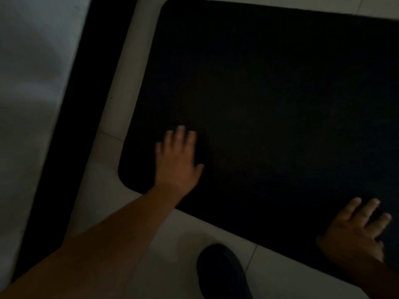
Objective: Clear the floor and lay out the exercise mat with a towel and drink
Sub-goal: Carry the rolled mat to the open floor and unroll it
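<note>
Both hands lie flat with fingers spread, holding nothing: the left hand (179, 160) presses on the exercise mat (269, 108) near its rounded corner at the lower left of the mat, and the right hand (354, 229) presses at the lower right of the frame. The dark mat is unrolled on the pale tiled floor (194, 231), filling the centre and right. A dark shoe (222, 272) stands just beside its near edge. No towel or drink is visible. If the hands push sideways, the mat may slide on the smooth tiles.
</note>
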`<state>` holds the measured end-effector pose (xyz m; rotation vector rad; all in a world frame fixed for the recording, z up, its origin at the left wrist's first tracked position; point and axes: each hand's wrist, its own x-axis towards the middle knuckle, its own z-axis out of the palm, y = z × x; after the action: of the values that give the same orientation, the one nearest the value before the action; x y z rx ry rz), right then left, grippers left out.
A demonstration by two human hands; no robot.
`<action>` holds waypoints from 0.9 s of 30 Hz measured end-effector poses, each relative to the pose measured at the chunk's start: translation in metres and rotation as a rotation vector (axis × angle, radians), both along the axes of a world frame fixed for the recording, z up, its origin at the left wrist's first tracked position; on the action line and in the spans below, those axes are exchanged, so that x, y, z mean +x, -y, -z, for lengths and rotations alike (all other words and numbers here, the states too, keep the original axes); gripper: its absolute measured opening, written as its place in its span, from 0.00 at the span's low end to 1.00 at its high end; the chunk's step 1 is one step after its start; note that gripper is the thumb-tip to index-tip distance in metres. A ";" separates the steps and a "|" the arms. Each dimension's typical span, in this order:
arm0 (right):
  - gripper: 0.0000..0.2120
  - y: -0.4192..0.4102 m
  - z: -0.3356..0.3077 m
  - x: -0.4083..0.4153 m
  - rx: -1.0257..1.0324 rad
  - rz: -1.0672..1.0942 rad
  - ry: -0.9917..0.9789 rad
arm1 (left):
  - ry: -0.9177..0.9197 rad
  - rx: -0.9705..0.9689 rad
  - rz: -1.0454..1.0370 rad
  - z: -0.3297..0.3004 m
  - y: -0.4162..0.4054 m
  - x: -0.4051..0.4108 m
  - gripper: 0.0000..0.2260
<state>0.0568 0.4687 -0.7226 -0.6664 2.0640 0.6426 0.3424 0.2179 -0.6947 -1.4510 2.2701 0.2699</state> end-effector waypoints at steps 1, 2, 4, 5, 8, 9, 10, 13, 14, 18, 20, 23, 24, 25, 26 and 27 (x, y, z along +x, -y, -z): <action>0.63 0.000 0.002 0.002 -0.006 0.002 -0.025 | -0.044 0.058 0.119 0.007 -0.016 -0.025 0.42; 0.62 -0.001 0.003 0.003 -0.009 0.008 -0.047 | -0.075 0.146 0.225 0.015 -0.034 -0.048 0.42; 0.62 -0.002 0.004 0.004 -0.002 -0.008 -0.077 | -0.079 0.344 0.302 0.030 -0.065 -0.077 0.43; 0.62 -0.002 0.002 0.003 0.007 -0.032 -0.074 | -0.063 0.387 0.260 0.035 -0.075 -0.081 0.44; 0.62 -0.006 -0.008 -0.012 0.038 -0.095 -0.001 | 0.021 0.331 0.077 0.032 -0.089 -0.070 0.46; 0.62 -0.007 -0.013 -0.018 0.045 -0.106 0.043 | 0.074 0.345 -0.013 0.026 -0.091 -0.063 0.46; 0.61 -0.008 -0.020 -0.025 0.041 -0.115 0.093 | 0.134 0.390 -0.115 0.018 -0.092 -0.055 0.46; 0.52 -0.008 -0.046 -0.058 -0.012 -0.123 0.263 | 0.290 0.602 -0.312 -0.013 -0.101 -0.044 0.41; 0.47 -0.010 -0.057 -0.071 -0.042 -0.111 0.323 | 0.315 0.693 -0.303 -0.027 -0.106 -0.047 0.36; 0.27 -0.039 -0.114 -0.121 -0.076 -0.004 0.488 | 0.359 0.779 -0.194 -0.095 -0.128 -0.095 0.23; 0.26 -0.062 -0.147 -0.140 -0.019 0.016 0.507 | 0.346 0.718 -0.150 -0.132 -0.136 -0.142 0.19; 0.23 -0.104 -0.200 -0.170 0.001 0.080 0.529 | 0.314 0.705 -0.079 -0.181 -0.161 -0.228 0.13; 0.21 -0.119 -0.218 -0.180 -0.004 0.108 0.535 | 0.306 0.699 -0.061 -0.197 -0.172 -0.257 0.12; 0.20 -0.135 -0.237 -0.192 -0.015 0.132 0.540 | 0.293 0.688 -0.038 -0.212 -0.184 -0.284 0.11; 0.20 -0.152 -0.256 -0.203 -0.029 0.154 0.549 | 0.288 0.681 -0.019 -0.227 -0.197 -0.310 0.11; 0.19 -0.170 -0.275 -0.215 -0.042 0.179 0.569 | 0.293 0.674 -0.013 -0.243 -0.211 -0.335 0.11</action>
<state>-0.1585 0.6388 -0.4476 -0.5952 1.5838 0.2635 0.0075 0.4288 -0.4513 -1.0607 1.6947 0.6972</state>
